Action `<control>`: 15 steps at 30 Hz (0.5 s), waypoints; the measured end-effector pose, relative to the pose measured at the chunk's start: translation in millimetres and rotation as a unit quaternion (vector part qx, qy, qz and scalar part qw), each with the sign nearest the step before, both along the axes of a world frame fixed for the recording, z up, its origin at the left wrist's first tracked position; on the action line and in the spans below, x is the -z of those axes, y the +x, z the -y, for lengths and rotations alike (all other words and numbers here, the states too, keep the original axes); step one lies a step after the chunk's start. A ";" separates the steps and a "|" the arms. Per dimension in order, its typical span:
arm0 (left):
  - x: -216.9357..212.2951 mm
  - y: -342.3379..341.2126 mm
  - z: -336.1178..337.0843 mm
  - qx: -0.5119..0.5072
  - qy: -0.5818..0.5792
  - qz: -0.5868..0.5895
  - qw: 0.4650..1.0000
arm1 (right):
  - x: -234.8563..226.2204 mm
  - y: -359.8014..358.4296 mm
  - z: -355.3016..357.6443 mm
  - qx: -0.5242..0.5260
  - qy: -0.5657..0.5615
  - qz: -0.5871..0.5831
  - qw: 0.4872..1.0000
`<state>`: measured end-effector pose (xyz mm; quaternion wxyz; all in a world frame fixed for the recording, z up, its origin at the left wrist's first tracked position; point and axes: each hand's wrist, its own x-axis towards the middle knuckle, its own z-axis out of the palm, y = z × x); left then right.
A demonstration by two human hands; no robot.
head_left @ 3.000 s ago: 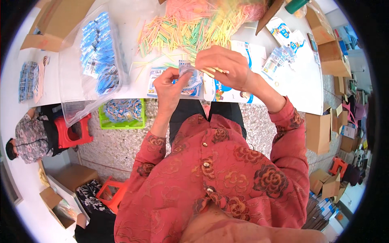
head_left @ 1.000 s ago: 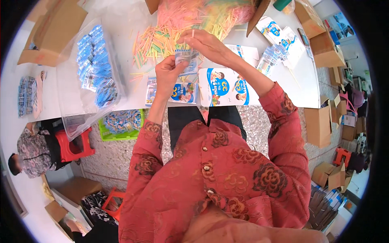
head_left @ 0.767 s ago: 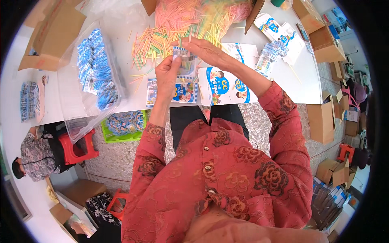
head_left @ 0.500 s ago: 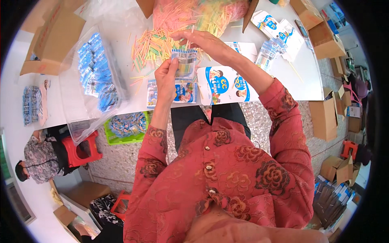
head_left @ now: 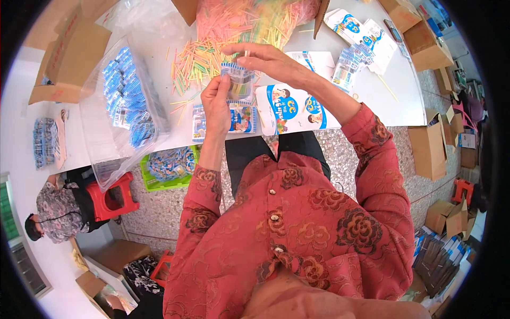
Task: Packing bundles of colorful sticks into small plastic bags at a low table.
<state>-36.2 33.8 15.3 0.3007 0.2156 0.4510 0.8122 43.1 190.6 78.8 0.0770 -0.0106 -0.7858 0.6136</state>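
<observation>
My left hand (head_left: 217,106) is closed on the side of a small clear packet (head_left: 241,87) with blue-striped edges, its thumb across the front. Coloured thin sticks show through the film. Over the packet's top edge, my right hand (head_left: 276,63) pinches a thin pale stick (head_left: 246,53), mostly hidden by the fingers. Below the held packet, more blue-and-white printed packets (head_left: 243,123) lie flat at the table's near edge. A loose heap of pink, yellow and green sticks (head_left: 194,66) spreads just beyond my hands. Under my right forearm lies a white printed carton (head_left: 279,101).
A clear plastic tub (head_left: 154,101) of blue packets stands at left, beside a cardboard box (head_left: 79,58). Bags of sticks (head_left: 228,21) lie at the far side. A green crate (head_left: 159,186) sits below the edge. At lower left is another person (head_left: 58,210).
The pale stick has moved down toward the packet's top, and my right fingers have lowered with it. My left hand still holds the packet. The whole view has shifted slightly.
</observation>
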 end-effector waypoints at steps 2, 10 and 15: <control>-1.4 1.2 0.2 0.008 -0.007 0.004 1.000 | -0.4 0.5 -3.1 0.010 -0.022 -0.034 0.999; -4.0 8.3 -1.1 -0.018 0.006 0.064 0.998 | 2.8 9.5 3.7 -0.010 0.052 -0.013 0.999; -7.1 8.6 -0.5 -0.034 0.028 0.086 0.995 | 20.5 11.1 2.8 0.086 -0.056 -0.069 0.992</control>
